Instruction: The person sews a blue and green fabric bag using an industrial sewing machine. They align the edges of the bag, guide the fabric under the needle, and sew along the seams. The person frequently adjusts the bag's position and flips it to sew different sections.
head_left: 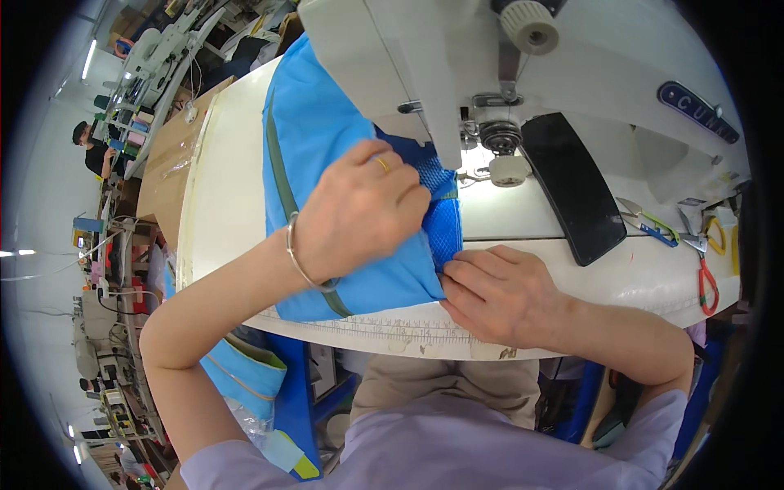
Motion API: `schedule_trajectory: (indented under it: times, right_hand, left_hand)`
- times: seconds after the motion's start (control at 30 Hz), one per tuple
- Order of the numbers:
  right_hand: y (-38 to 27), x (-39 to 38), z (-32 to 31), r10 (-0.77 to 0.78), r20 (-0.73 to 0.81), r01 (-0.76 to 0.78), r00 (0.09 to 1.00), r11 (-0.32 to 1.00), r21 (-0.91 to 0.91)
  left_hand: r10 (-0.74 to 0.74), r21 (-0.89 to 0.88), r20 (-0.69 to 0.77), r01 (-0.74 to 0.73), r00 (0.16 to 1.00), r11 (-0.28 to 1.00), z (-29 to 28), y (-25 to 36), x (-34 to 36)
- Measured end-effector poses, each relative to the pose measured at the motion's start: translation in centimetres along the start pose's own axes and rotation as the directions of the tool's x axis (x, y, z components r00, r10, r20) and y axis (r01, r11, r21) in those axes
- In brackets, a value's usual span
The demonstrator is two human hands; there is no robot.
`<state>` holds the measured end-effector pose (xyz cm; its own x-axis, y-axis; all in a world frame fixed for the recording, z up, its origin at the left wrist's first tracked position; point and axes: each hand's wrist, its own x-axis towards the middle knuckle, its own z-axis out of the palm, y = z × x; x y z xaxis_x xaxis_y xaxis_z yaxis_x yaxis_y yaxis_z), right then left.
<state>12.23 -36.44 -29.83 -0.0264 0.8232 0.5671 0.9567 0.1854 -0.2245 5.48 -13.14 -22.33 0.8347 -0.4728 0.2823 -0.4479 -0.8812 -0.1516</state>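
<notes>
A bright blue fabric piece (309,106) with a dark green strip lies on the white sewing table, left of and partly beneath the sewing machine (392,65). Its right edge shows blue mesh (445,233). My left hand (357,214), with curled fingers, grips the fabric near the machine's needle area; a ring and a bangle are on that arm. Closer to the table's front edge, my right hand (508,296) pinches the lower right corner of the fabric. The fingertips of both hands are partly hidden by cloth or knuckles.
A black phone-like slab (574,188) lies on the machine bed to the right. Beyond it are green-handled snips (653,227) and red-handled scissors (707,282). A printed ruler (400,331) runs along the front edge. Another blue piece (245,371) hangs below left. A person (96,151) is far left.
</notes>
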Motion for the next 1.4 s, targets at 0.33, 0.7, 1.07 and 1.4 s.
schedule_trajectory:
  times: [0.33, 0.7, 1.07, 1.4]
  right_hand:
    - [0.1, 0.1, 0.8, -0.022, -0.13, 0.025, 0.991, 1.0, 0.018]
    - [0.3, 0.2, 0.9, -0.019, -0.149, 0.023, 0.989, 0.999, 0.029]
    - [0.3, 0.1, 0.8, -0.007, -0.159, 0.015, 0.987, 0.999, 0.045]
    - [0.3, -0.1, 1.0, -0.019, -0.157, 0.022, 0.987, 1.0, 0.016]
  left_hand:
    - [-0.146, -0.59, 0.313, 0.313, 0.938, 0.745, 1.0, -2.7, 0.4]
    - [-0.064, -0.269, -0.082, 0.04, 0.995, 0.962, 4.5, -2.4, -0.6]
    - [0.242, 0.143, -0.144, -0.222, 0.96, 0.965, 3.7, -0.4, -0.4]
    - [0.018, -0.088, -0.148, -0.031, 0.989, 0.996, 3.4, -0.4, -1.3]
